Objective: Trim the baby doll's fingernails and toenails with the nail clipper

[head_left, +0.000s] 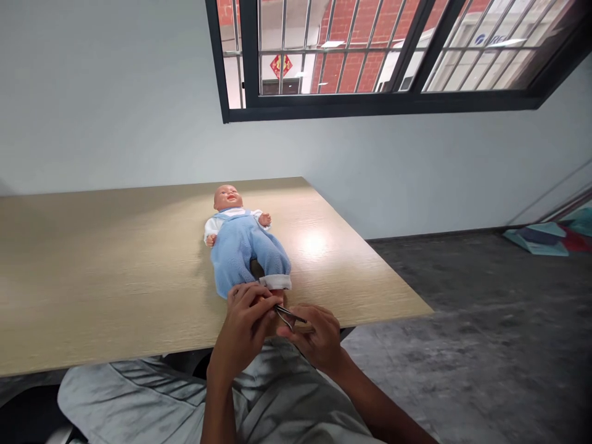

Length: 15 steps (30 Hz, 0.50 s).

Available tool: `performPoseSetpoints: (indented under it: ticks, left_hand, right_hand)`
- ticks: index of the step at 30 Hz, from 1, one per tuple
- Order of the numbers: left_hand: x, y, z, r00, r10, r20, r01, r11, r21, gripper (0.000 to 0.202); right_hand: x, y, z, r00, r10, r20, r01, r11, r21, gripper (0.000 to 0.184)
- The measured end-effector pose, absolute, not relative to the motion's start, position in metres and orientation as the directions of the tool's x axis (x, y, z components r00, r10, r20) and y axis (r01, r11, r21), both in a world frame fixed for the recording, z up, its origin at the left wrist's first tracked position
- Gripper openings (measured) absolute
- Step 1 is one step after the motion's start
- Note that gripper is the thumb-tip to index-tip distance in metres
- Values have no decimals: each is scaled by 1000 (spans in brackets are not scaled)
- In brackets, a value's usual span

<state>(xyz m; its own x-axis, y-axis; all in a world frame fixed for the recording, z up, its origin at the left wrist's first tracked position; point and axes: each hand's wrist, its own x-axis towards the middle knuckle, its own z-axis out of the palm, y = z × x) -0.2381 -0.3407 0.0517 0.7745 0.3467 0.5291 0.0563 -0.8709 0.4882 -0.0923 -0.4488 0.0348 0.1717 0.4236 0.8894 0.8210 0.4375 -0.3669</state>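
A baby doll (235, 240) in pale blue overalls and a white shirt lies on its back on the wooden table, head away from me. My left hand (245, 317) is closed around one of its feet at the near edge; the fingers hide most of that foot. Between thumb and fingers, my right hand (317, 333) grips a small metal nail clipper (287, 313) with its lever raised. The clipper's tip reaches the left fingertips, by the doll's toes; exact contact there is hidden. The doll's other foot shows partly below a white trouser cuff (276, 282).
The light wood table (115, 265) runs off to the left and ends at a slanting right edge. Beyond it are a grey floor (462, 290) and some coloured folders (539, 237) by the wall. My legs (152, 401) are under the near edge. A barred window (351, 55) is above.
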Motion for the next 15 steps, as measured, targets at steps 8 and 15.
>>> performPoseSetpoints:
  ticks: [8,15]
  left_hand:
    - [-238,-340,45,734,320,599,6,-885,465,28]
    - [-239,-342,50,734,266,626,-60,-891,449,20]
  right_hand:
    - [-97,-447,34,231,460,857,807,402,-433,29]
    - [-98,-447,33,398,633,664,514,446,-733,24]
